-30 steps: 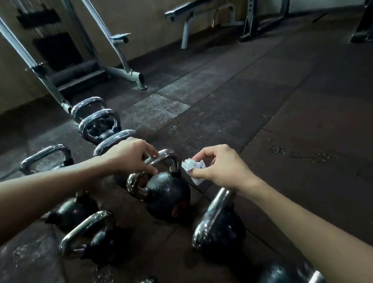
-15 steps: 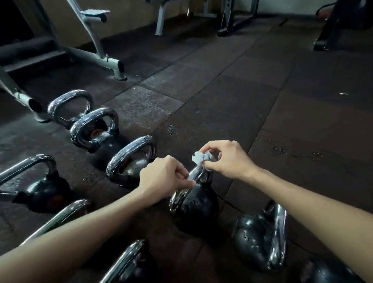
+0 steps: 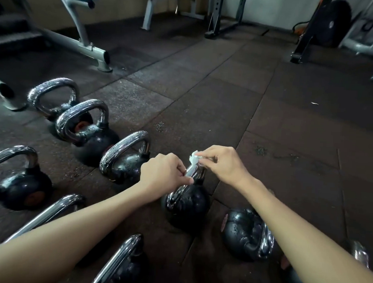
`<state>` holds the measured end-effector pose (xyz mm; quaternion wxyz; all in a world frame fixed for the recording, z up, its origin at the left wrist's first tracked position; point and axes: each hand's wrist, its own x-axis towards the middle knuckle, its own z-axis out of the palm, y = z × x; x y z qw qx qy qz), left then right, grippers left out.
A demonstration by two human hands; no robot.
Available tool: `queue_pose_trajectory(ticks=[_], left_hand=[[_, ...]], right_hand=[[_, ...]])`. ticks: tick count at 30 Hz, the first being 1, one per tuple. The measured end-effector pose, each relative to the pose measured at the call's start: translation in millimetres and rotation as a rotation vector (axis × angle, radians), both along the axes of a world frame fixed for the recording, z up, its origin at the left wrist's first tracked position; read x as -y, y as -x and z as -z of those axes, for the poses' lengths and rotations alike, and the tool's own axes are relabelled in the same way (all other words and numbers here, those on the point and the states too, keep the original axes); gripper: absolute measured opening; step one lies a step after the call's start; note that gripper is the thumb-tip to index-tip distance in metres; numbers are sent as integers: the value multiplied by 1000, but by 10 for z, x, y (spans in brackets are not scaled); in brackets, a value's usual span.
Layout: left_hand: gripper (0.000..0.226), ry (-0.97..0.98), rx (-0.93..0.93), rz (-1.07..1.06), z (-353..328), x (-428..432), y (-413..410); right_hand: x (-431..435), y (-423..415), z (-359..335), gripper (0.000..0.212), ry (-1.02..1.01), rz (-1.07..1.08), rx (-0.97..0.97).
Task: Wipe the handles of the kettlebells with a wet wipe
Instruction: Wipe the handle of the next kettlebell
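At frame centre, your left hand [image 3: 163, 174] is gripping the kettlebell handle [image 3: 192, 173]; your right hand [image 3: 221, 163] is pinching the wet wipe [image 3: 194, 159].

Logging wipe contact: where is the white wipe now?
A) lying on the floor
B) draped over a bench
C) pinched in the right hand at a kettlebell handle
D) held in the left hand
C: the right hand pinches the wipe atop the handle the left hand grips.

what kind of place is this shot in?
Most likely a gym. Chrome-handled kettlebells sit in rows on dark rubber floor tiles, steel exercise-machine frames line the far wall, and what looks like a black weight plate sits at the back right.
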<state>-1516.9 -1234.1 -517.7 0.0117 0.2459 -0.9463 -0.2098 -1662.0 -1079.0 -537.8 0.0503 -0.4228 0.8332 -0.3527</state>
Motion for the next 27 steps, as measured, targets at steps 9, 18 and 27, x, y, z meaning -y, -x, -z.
queue_pose_trajectory(ticks=[9, 18, 27], left_hand=[[38, 69, 21, -40, -37, -120, -30], [36, 73, 27, -92, -68, -171, 5], [30, 129, 12, -115, -55, -275, -37]], right_hand=[[61, -116, 100, 14, 85, 49, -10], [40, -234, 181, 19, 231, 68, 208], [80, -66, 321, 16, 335, 302, 434]])
